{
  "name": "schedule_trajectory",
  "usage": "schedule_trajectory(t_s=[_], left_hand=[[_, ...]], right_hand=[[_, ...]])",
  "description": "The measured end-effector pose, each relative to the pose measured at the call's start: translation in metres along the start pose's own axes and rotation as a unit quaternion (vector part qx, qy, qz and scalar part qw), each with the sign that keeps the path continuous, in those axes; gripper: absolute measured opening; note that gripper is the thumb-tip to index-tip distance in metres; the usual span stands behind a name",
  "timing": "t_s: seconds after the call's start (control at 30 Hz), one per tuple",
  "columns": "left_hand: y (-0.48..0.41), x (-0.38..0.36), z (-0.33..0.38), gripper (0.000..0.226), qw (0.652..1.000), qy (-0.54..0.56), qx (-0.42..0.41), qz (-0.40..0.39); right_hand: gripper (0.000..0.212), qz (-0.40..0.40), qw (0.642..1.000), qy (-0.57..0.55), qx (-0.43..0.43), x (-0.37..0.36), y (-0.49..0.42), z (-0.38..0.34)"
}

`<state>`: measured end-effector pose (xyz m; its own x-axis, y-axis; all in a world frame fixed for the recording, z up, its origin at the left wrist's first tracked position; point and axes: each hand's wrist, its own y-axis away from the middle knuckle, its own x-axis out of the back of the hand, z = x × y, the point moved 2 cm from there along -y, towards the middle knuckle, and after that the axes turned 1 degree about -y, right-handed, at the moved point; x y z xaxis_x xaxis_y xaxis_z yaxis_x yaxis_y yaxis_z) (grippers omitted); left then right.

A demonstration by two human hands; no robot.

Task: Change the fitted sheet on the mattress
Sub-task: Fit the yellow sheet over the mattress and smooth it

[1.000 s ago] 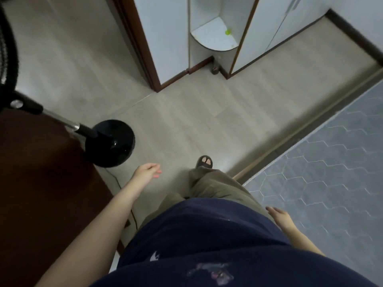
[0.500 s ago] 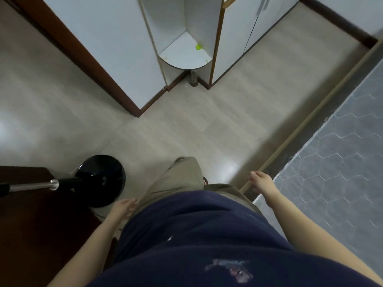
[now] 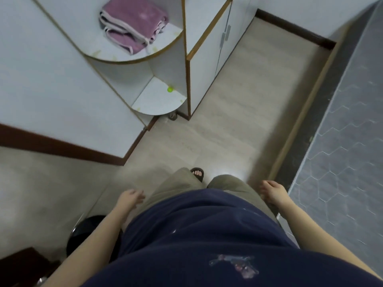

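This is a bedroom in a home. A bare mattress (image 3: 348,146) with a grey hexagon-quilted top fills the right side, resting on a low wooden bed frame (image 3: 298,129). Across a narrow strip of pale wood-look floor (image 3: 234,112) stands a white wardrobe (image 3: 209,56) with gold trim and long door handles. Beside it are rounded open corner shelves (image 3: 159,100); the upper one holds a folded purple blanket (image 3: 132,23). Dark skirting (image 3: 294,30) runs along the white walls, and a foot in an open-toed slipper (image 3: 198,174) stands on the floor
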<state>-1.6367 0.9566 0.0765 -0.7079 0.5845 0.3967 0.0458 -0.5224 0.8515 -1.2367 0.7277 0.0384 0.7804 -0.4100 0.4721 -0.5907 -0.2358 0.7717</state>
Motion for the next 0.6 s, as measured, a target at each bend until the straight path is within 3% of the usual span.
schedule_trajectory(t_s=[0.27, 0.43, 0.6], left_hand=[[-0.034, -0.052, 0.197, 0.037, 0.986, -0.071, -0.129, -0.078], [-0.048, -0.103, 0.252, 0.036, 0.990, -0.053, -0.113, -0.069], [-0.052, -0.131, 0.252, 0.030, 0.997, -0.016, -0.058, -0.045]], right_hand=[[0.032, 0.002, 0.991, -0.015, -0.135, 0.053, -0.001, 0.032], [0.030, -0.023, 0.991, 0.025, -0.132, 0.108, -0.055, 0.013], [0.031, -0.035, 0.994, 0.034, -0.094, 0.169, -0.136, -0.060]])
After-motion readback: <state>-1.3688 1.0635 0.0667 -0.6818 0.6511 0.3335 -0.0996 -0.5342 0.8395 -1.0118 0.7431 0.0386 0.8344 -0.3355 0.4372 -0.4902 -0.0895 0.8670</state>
